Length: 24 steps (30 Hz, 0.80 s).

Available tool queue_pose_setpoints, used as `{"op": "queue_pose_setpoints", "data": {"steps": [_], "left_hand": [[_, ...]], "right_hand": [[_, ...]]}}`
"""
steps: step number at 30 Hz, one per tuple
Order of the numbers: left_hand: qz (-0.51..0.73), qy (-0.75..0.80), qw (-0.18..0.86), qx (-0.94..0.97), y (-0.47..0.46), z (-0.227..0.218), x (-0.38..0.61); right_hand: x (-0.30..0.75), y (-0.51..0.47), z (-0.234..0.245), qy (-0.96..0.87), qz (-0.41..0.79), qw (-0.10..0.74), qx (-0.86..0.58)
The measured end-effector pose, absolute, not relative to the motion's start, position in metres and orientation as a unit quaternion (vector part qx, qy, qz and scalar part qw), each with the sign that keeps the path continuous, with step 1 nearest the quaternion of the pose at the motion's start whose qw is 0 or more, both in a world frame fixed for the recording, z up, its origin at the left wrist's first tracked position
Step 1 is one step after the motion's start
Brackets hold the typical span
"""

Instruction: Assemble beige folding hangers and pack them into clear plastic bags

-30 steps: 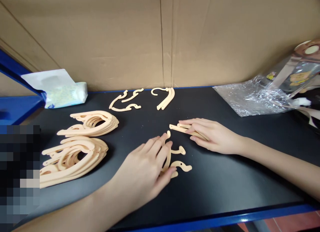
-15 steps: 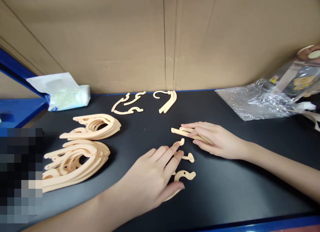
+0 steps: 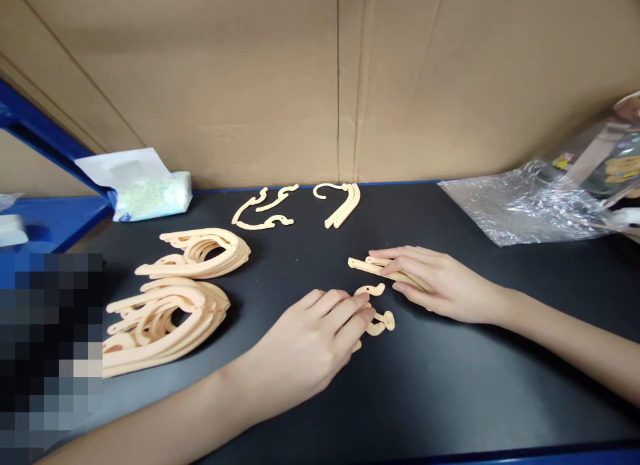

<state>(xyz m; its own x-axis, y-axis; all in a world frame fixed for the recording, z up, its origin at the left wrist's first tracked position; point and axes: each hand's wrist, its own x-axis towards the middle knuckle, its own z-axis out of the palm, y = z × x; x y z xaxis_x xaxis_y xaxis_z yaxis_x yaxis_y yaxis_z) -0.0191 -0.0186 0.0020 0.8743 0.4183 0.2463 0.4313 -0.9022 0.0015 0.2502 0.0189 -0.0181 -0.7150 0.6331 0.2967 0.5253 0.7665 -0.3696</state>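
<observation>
My left hand is closed, fingers drawn together over a small bunch of cream curved hanger pieces. Their hooked and rounded ends stick out past my fingertips; the rest is hidden under the hand. Just to the right, my right hand grips a couple of straight cream hanger arms between thumb and fingers, low over the black table. Both hands are close together but apart. Beyond them lie a hook with two hanger arms and several loose curved pieces.
Two stacks of folded cream hangers, a farther stack and a nearer stack, stand at left. A tissue pack sits behind them. Clear plastic bags lie at back right. Cardboard walls the back edge.
My left hand's thumb and fingers have closed in, drawing the spread curved pieces together into a bunch. My right hand keeps its grip on the hanger arms. The view has shifted slightly.
</observation>
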Motion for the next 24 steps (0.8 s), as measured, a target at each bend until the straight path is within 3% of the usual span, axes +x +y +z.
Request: {"op": "queue_pose_setpoints", "data": {"steps": [14, 24], "left_hand": [[-0.079, -0.219, 0.012, -0.973, -0.012, 0.002, -0.025], [-0.113, -0.243, -0.020, -0.963, -0.008, 0.001, -0.026]], "right_hand": [[0.250, 0.018, -0.017, -0.919, 0.127, 0.206, -0.312], [0.250, 0.018, -0.016, -0.918, 0.129, 0.205, -0.315]]}}
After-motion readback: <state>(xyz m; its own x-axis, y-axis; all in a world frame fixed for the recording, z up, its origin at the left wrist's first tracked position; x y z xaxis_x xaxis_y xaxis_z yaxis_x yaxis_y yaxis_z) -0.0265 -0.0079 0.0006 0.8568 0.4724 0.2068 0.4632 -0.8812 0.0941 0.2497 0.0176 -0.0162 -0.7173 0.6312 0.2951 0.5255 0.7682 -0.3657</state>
